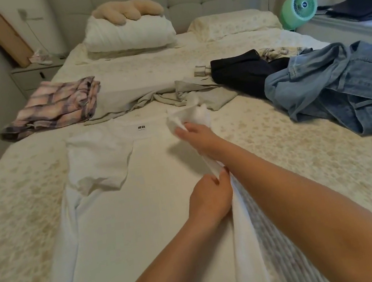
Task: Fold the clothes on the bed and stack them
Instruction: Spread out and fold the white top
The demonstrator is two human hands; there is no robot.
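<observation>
A white T-shirt (123,213) lay flat on the bed (292,147), its left sleeve folded in. The right hand (200,138) pinched the bunched right sleeve near the collar, while the left hand (210,198), nearer the body, pinched the shirt's right edge, lifting it off the bed. Other clothes lay beyond: plaid shorts (56,108) folded on the left, jeans (343,85) heaped on the right.

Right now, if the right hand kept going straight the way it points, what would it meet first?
Probably the crumpled beige garment just beyond the white t-shirt sleeve that the right hand pinches; depth is uncertain.
</observation>
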